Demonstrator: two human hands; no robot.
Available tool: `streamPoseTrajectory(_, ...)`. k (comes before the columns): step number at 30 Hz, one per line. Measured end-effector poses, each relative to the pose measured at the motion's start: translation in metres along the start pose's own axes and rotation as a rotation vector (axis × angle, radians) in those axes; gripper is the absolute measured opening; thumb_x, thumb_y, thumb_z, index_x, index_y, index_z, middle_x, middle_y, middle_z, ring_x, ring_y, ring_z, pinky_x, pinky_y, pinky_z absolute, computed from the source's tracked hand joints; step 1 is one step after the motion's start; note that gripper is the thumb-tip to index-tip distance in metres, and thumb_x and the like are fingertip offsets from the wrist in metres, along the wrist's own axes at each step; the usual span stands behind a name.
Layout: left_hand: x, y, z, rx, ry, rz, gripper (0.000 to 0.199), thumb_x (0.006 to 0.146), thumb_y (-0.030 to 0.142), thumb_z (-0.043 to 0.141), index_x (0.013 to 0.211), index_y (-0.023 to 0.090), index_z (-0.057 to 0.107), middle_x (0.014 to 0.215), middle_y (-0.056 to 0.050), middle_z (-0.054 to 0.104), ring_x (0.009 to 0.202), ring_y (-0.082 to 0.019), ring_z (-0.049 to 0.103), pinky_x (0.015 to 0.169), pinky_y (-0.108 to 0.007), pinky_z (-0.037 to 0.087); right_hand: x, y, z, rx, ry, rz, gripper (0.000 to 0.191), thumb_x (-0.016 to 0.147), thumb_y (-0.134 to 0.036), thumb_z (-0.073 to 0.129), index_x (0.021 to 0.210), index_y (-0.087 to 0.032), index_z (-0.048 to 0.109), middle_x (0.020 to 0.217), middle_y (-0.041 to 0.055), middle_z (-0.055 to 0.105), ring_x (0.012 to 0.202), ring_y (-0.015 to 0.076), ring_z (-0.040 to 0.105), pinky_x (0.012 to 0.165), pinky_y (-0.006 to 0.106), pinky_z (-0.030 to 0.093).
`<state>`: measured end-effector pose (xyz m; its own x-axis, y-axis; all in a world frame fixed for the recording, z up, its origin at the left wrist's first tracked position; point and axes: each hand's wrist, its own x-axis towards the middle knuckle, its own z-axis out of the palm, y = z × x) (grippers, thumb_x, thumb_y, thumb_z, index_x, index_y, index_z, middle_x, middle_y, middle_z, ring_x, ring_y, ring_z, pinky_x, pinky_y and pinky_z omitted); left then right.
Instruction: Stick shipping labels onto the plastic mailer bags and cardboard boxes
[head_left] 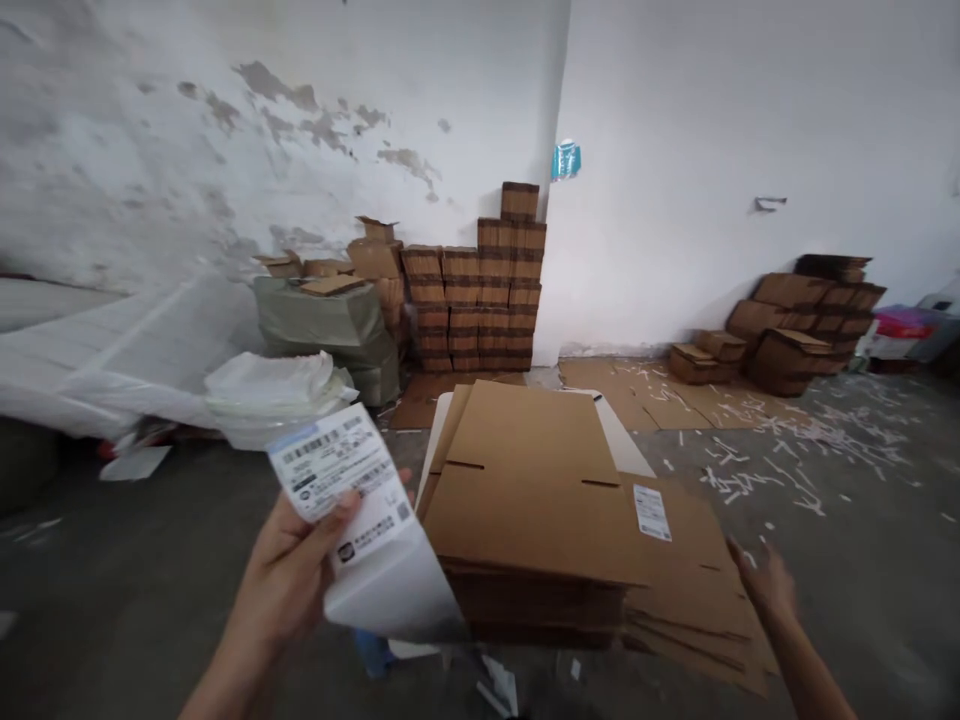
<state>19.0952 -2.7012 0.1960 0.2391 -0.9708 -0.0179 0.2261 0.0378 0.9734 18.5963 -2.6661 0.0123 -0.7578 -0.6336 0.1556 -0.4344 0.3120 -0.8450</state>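
My left hand (289, 565) grips a strip of white shipping labels (375, 525), thumb pressed on its printed face; the strip curls down toward the bottom of the view. In the middle, a thick stack of flattened cardboard boxes (532, 440) lies on a white-topped support (634, 445). To its right, several more flattened boxes (682, 590) fan out lower, partly under the stack. The top one carries a stuck shipping label (652, 512). My right hand (769, 590), slightly blurred, is by that box's right edge with fingers apart; whether it touches the cardboard is unclear.
Bundled cardboard (476, 300) is piled against the back wall, with more cartons (806, 315) at the right. Green wrapped bales (322, 325) and white plastic-wrapped packs (274, 390) stand at left. Paper strips (780, 465) litter the floor at right.
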Motion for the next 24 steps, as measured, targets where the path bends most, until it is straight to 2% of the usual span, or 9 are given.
streamPoseTrajectory(2, -0.007, -0.003, 0.004, 0.076, -0.105, 0.045, 0.064, 0.066, 0.040, 0.081, 0.124, 0.025, 0.059, 0.105, -0.006, 0.078, 0.100, -0.035, 0.071, 0.084, -0.044, 0.060, -0.005, -0.072, 0.011, 0.140, -0.040, 0.038, 0.085, 0.064, -0.078, 0.054, 0.129, -0.022, 0.053, 0.102, 0.0234, 0.070, 0.102, 0.0418, 0.066, 0.090, 0.062, 0.048)
streamPoseTrajectory(4, -0.015, -0.007, 0.011, 0.239, -0.256, 0.098, 0.049, 0.074, 0.041, 0.075, 0.119, 0.023, 0.065, 0.109, -0.008, 0.077, 0.105, -0.033, 0.069, 0.093, -0.045, 0.055, -0.027, -0.160, 0.017, 0.374, -0.315, -0.191, 0.075, 0.077, -0.069, 0.053, 0.135, -0.021, 0.044, 0.099, 0.0161, 0.072, 0.101, 0.0331, 0.068, 0.096, 0.051, 0.048)
streamPoseTrajectory(7, -0.025, -0.012, 0.019, 0.522, -0.462, 0.225, 0.032, 0.081, 0.040, 0.066, 0.106, 0.022, 0.073, 0.114, -0.010, 0.074, 0.113, -0.033, 0.064, 0.104, -0.045, 0.046, -0.086, -0.273, 0.021, 0.524, -0.951, -0.552, 0.069, 0.083, -0.050, 0.060, 0.142, -0.026, 0.033, 0.095, 0.0045, 0.074, 0.092, 0.0232, 0.070, 0.086, 0.040, 0.054)
streamPoseTrajectory(9, -0.030, -0.014, 0.017, 0.603, -0.507, 0.252, 0.027, 0.079, 0.043, 0.067, 0.093, 0.022, 0.077, 0.105, -0.011, 0.076, 0.107, -0.033, 0.064, 0.103, -0.045, 0.045, -0.124, -0.313, 0.026, 0.444, -1.079, -0.753, 0.043, 0.083, -0.035, 0.065, 0.123, -0.027, 0.054, 0.095, 0.0004, 0.073, 0.090, 0.0187, 0.069, 0.082, 0.033, 0.053)
streamPoseTrajectory(11, -0.033, -0.014, 0.011, 0.504, -0.486, 0.137, 0.033, 0.073, 0.051, 0.070, 0.085, 0.022, 0.077, 0.092, -0.011, 0.076, 0.098, -0.033, 0.067, 0.096, -0.045, 0.050, -0.151, -0.325, 0.037, 0.355, -1.002, -0.897, 0.013, 0.087, -0.025, 0.059, 0.098, -0.024, 0.064, 0.092, -0.0008, 0.072, 0.088, 0.0159, 0.068, 0.080, 0.029, 0.052)
streamPoseTrajectory(14, -0.031, -0.010, 0.006, 0.079, -0.365, -0.219, 0.051, 0.076, 0.064, 0.059, 0.096, 0.019, 0.074, 0.089, -0.011, 0.076, 0.093, -0.032, 0.070, 0.085, -0.043, 0.055, -0.173, -0.314, 0.062, 0.278, -0.854, -1.132, 0.015, 0.091, -0.018, 0.052, 0.099, -0.022, 0.063, 0.095, 0.0026, 0.071, 0.090, 0.0171, 0.066, 0.083, 0.032, 0.051)
streamPoseTrajectory(18, -0.007, -0.006, 0.009, -0.332, -0.253, -0.490, 0.037, 0.091, 0.035, 0.049, 0.109, 0.010, 0.068, 0.095, -0.013, 0.077, 0.092, -0.027, 0.073, 0.083, -0.037, 0.057, -0.183, -0.309, 0.073, 0.146, -0.834, -1.448, 0.014, 0.090, -0.016, 0.050, 0.087, -0.021, 0.063, 0.089, 0.0060, 0.067, 0.089, 0.0228, 0.061, 0.086, 0.040, 0.049)
streamPoseTrajectory(21, 0.022, -0.011, -0.001, -0.442, -0.120, -0.455, 0.034, 0.096, 0.023, 0.040, 0.108, 0.007, 0.068, 0.097, -0.013, 0.077, 0.089, -0.021, 0.073, 0.081, -0.030, 0.057, -0.157, -0.322, 0.058, 0.275, -0.851, -1.304, 0.018, 0.093, -0.022, 0.047, 0.078, -0.022, 0.058, 0.089, 0.0048, 0.062, 0.088, 0.0211, 0.059, 0.076, 0.033, 0.050)
streamPoseTrajectory(24, 0.044, -0.021, -0.020, -0.450, 0.151, -0.313, 0.030, 0.093, 0.009, 0.039, 0.105, 0.010, 0.067, 0.089, -0.008, 0.077, 0.082, -0.015, 0.072, 0.073, -0.022, 0.057, -0.099, -0.331, 0.059, 0.487, -0.694, -0.926, 0.024, 0.096, -0.040, 0.043, 0.088, -0.022, 0.055, 0.082, 0.0008, 0.060, 0.076, 0.0146, 0.058, 0.069, 0.026, 0.049)
